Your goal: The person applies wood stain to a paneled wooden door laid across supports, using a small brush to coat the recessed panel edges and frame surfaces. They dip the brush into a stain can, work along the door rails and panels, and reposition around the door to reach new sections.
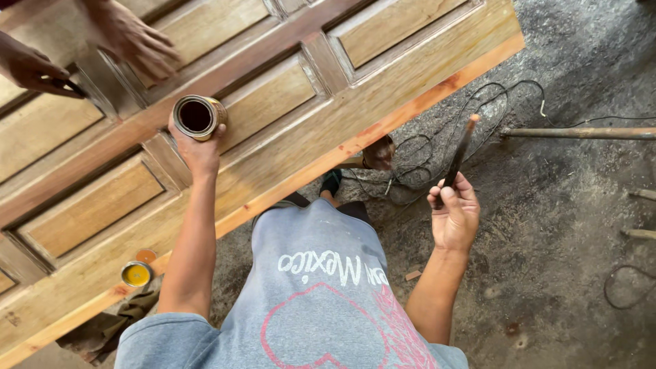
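An open round tin (198,117) with a yellowish label stands on the panelled door (287,96).

Soft even daylight, faint shadows, sharp centre, slight edge distortion.

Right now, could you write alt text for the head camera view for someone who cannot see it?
Seen from above, a person's left hand holds an open tin of dark liquid over a panelled wooden door lying flat. The right hand holds a brush over the grey floor. Another person's hands touch the door's far side.
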